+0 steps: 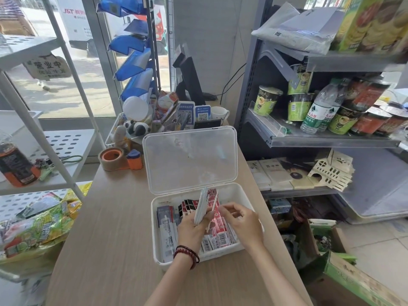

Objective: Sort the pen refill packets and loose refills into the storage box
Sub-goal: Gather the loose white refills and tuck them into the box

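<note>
A white plastic storage box [154,237] stands open on the wooden counter, its clear lid [189,157] tilted back. Inside lie several refill packets: white ones [166,228] at the left, black-and-red ones [187,206] in the middle, red ones [220,236] at the right. My left hand [192,230] holds a bundle of white packets [202,206] upright above the box. My right hand [241,221] pinches a thin white refill packet [213,209] beside that bundle.
A tape dispenser [113,159] and an orange sharpener [134,159] sit behind the box at the left. A clear tray of trinkets [136,127] and QR stands [194,114] fill the counter's far end. Metal shelves with cup noodles [309,138] stand right; snack bags [39,226] lie left.
</note>
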A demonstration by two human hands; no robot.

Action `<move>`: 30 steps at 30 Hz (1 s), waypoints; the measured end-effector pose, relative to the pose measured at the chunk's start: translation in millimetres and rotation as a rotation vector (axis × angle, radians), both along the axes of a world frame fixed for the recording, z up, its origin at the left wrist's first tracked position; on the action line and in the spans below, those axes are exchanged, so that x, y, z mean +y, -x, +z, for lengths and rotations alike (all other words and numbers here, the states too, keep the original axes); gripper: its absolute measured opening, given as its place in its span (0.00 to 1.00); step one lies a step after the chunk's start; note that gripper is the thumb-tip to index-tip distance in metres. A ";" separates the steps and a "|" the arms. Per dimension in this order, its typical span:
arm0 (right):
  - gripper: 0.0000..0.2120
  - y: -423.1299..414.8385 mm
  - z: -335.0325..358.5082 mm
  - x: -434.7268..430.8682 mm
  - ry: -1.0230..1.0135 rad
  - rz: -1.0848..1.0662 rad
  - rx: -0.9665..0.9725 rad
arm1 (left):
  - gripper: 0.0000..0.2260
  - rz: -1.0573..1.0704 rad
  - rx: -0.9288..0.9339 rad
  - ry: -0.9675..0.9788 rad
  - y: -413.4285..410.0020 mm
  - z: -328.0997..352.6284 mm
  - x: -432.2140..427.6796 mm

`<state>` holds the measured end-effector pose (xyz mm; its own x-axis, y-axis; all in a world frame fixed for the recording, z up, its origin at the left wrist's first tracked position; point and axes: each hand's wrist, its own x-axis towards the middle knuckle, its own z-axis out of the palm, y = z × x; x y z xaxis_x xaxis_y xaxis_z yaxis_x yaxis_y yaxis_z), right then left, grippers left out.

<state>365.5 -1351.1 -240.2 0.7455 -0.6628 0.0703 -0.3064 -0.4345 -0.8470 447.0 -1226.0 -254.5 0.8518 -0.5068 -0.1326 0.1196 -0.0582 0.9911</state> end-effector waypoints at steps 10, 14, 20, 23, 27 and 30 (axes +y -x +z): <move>0.12 -1.2 -5.1 -2.3 -0.036 -0.001 0.024 | 0.08 -0.047 -0.055 -0.047 6.1 -1.9 -5.2; 0.09 -2.8 -6.7 -1.8 -0.080 -0.126 -0.099 | 0.08 0.018 0.043 0.031 5.3 -0.9 -4.7; 0.06 -3.5 -8.9 -4.5 -0.033 -0.163 -0.064 | 0.12 0.123 0.124 0.023 -4.0 1.0 0.7; 0.05 -5.5 -9.3 -5.8 0.009 -0.155 -0.010 | 0.14 0.095 0.099 -0.012 -4.6 2.6 0.4; 0.04 -8.7 -8.7 -7.2 0.097 -0.140 0.065 | 0.20 0.067 0.077 -0.016 -3.4 4.7 1.6; 0.03 -10.8 -9.6 -8.5 0.110 -0.125 0.117 | 0.23 0.047 0.110 -0.012 -3.0 5.2 2.7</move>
